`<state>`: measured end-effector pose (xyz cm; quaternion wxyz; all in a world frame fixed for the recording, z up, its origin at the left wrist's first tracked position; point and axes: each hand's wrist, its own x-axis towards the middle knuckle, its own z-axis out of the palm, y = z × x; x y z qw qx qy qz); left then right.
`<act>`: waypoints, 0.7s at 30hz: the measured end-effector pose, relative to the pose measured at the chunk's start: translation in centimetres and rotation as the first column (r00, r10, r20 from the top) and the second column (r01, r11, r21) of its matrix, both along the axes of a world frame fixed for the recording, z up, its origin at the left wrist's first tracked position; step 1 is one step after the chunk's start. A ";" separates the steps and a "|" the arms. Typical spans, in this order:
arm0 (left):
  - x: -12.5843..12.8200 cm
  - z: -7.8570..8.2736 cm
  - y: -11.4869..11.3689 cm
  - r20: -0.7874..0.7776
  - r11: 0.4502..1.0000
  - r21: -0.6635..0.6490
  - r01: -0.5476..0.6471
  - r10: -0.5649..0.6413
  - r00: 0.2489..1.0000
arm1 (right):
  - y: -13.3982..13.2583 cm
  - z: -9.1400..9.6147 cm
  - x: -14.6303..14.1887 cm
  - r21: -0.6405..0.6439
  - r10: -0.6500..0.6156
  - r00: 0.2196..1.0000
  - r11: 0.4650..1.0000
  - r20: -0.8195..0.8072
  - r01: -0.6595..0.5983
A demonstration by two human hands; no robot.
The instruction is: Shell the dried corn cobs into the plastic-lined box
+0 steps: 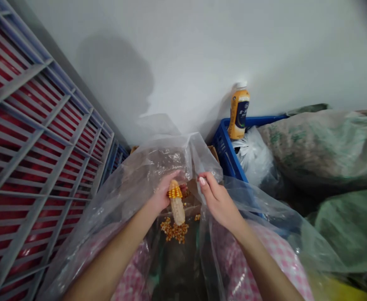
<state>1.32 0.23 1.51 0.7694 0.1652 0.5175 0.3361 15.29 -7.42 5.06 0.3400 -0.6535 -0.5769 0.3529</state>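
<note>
A corn cob (177, 209), its lower part bare and a band of yellow kernels left near the top, lies in my left hand (163, 194), whose fingers wrap behind it. Close by on the right, my right hand (214, 198) is closed in a pinch on the clear plastic sheet (193, 156). That sheet spreads over my lap and around both forearms. Beneath the cob, loose corn kernels (174, 232) form a small pile on a dark surface, with a few more scattered near my fingers.
Stacked slatted crates (67, 142) with red contents rise along the left. A blue crate (230, 156) stands at right, with a yellow bottle (239, 110) at its corner and a white plastic bag (255, 156). Large sacks (324, 146) fill the right side. A white wall (186, 62) stands ahead.
</note>
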 end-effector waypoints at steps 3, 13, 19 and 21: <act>-0.2 -0.3 0.6 0.022 0.982 0.168 -0.092 0.090 0.996 | -0.4 -0.1 -0.4 -0.110 0.227 0.966 0.971 0.122 -0.214; 0.6 -0.4 -0.2 -0.202 0.928 0.372 -0.003 0.084 0.976 | 0.0 -0.7 -0.8 -0.277 0.291 0.955 0.924 0.058 -0.264; 0.4 -1.4 -1.3 -0.346 0.862 0.494 0.113 0.076 0.935 | 0.2 -1.3 -1.2 -0.355 0.366 0.930 0.867 -0.027 -0.351; 0.3 -2.0 -1.5 -0.375 0.856 0.503 0.123 0.088 0.923 | 0.1 -1.5 -1.8 -0.367 0.370 0.927 0.871 0.057 -0.326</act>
